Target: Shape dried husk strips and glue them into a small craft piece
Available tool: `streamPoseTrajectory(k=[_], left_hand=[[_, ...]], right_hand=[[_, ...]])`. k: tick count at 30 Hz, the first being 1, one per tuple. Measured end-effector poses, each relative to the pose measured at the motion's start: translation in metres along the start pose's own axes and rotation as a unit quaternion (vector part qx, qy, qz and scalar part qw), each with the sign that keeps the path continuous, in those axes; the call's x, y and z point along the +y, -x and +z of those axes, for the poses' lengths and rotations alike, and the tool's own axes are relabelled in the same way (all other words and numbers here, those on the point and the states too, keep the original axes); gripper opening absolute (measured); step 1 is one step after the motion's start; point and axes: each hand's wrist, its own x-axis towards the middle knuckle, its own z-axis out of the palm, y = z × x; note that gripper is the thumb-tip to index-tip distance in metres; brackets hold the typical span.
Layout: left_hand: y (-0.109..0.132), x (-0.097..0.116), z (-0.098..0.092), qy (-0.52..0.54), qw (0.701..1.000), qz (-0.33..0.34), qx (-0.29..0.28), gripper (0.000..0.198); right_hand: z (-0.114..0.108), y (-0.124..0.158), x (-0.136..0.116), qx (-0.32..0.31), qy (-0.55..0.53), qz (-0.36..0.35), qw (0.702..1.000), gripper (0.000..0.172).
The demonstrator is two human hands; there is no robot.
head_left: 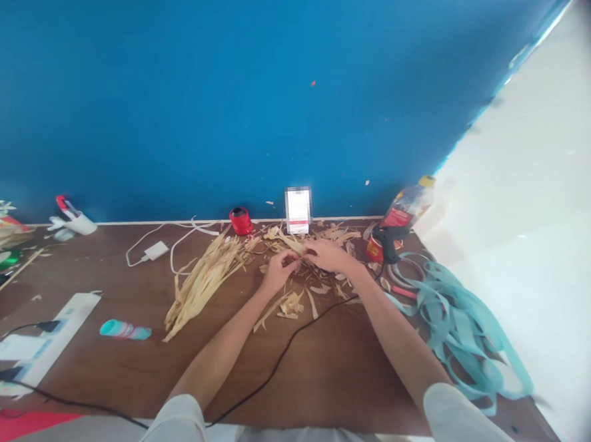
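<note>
My left hand (280, 270) and my right hand (326, 254) meet over a litter of dried husk scraps (322, 289) toward the back of the table. The fingers of both are closed in a pinch. A pale dried husk strip (293, 242) runs up and left from my right hand's fingertips. What my left fingertips hold, close beside the right ones, is too small to make out. To the left lies a bundle of long yellowish husk strips (199, 287). A folded husk piece (291, 305) rests just in front of my hands.
A phone-like bright screen (299, 209) leans at the wall beside a red round container (241, 221). On the right are a black glue gun (391, 240), a bottle (408, 204) and coiled teal ribbon (462, 324). A black cable (284, 355) crosses the table; a power strip (57, 339) lies left.
</note>
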Motion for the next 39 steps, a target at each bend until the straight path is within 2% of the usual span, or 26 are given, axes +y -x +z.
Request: streamPoseTrajectory(k=[6,13,20,26,29,31,39], left_hand=[[0.000,-0.001,0.001,0.056,0.998,-0.010,0.002,0.025],[0.000,0.001,-0.004,0.024,1.000,-0.005,0.009,0.025],[0.000,0.002,-0.006,0.075,0.997,-0.032,0.005,0.026],[0.000,0.001,-0.005,0.076,0.997,-0.031,-0.010,0.024],[0.000,0.002,-0.004,0.093,0.995,-0.035,-0.017,0.033],[0.000,0.004,-0.004,0.091,0.995,-0.035,-0.013,0.038],[0.001,0.004,-0.005,0.081,0.996,-0.025,0.023,0.028]], right_hand=[[0.001,-0.001,-0.001,0.021,-0.027,-0.014,0.999,0.012],[-0.006,0.000,-0.005,0.018,-0.080,-0.023,0.996,0.013],[-0.009,0.001,-0.009,0.013,-0.120,-0.022,0.992,0.015],[-0.007,0.000,-0.008,0.005,-0.154,-0.020,0.988,0.017],[-0.007,0.000,-0.009,0.012,-0.155,-0.015,0.988,0.017],[-0.008,0.001,-0.009,0.017,-0.157,-0.013,0.987,0.016],[-0.007,0.000,-0.009,0.004,-0.175,-0.009,0.985,0.015]])
